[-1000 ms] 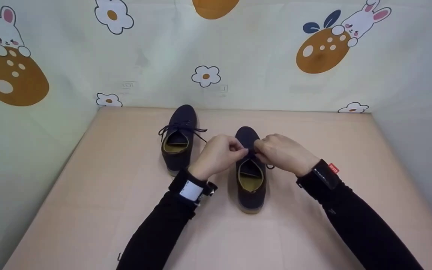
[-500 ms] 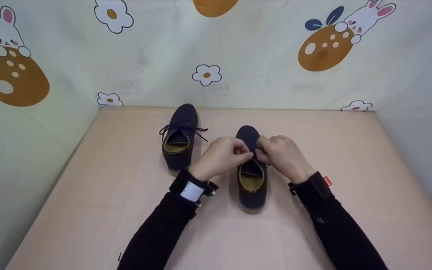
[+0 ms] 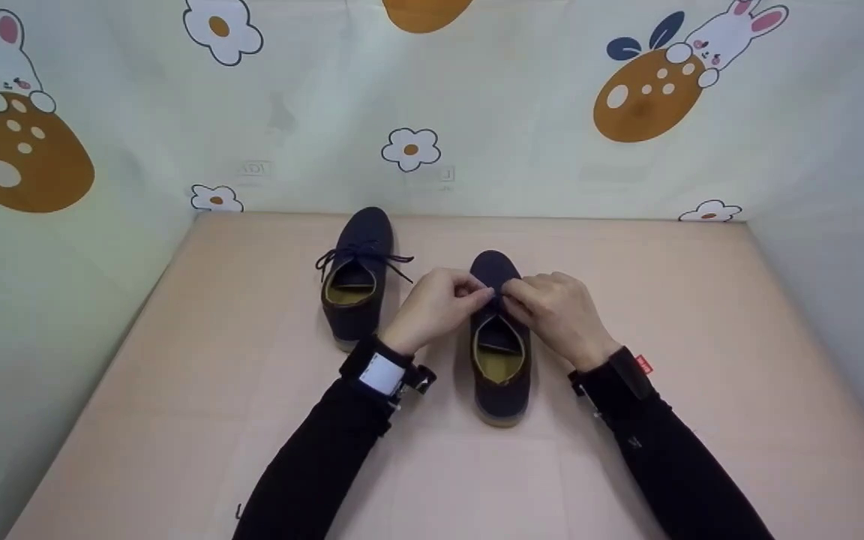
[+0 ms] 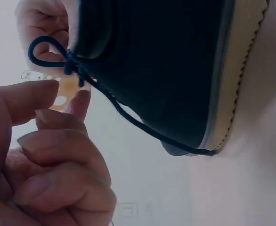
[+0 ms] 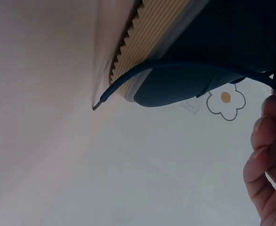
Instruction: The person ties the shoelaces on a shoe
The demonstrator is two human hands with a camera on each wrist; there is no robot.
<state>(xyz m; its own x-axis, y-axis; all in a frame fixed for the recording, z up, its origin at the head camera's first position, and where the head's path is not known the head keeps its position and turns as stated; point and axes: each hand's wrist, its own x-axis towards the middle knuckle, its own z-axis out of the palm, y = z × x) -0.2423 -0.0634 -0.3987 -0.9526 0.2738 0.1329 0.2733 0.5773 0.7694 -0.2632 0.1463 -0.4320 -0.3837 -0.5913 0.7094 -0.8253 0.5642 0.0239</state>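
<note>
A dark blue lace-up shoe (image 3: 502, 403) stands on the table, toe away from me, between my hands. My right hand (image 3: 561, 311) is over its lacing. In the right wrist view its fingers pinch the shoelace (image 5: 185, 62), and one lace end droops beside the sole. From the other side, my left hand (image 3: 436, 306) reaches the lacing with bent fingers. In the left wrist view its thumb (image 4: 39, 96) lies just below a knot (image 4: 69, 66) with a small loop. A gap shows between thumb and index; whether they hold any lace I cannot tell.
The matching shoe (image 3: 357, 322), its laces tied in a bow, stands to the left and slightly farther back. A pale patterned sheet (image 3: 514, 135) rises behind the table (image 3: 192, 390). Straps with cameras sit on both wrists.
My right hand has come in closer to the left over the lacing, its forearm swinging leftward. Lace seen at the shoe's right a second ago no longer shows there. Both shoes stay put.
</note>
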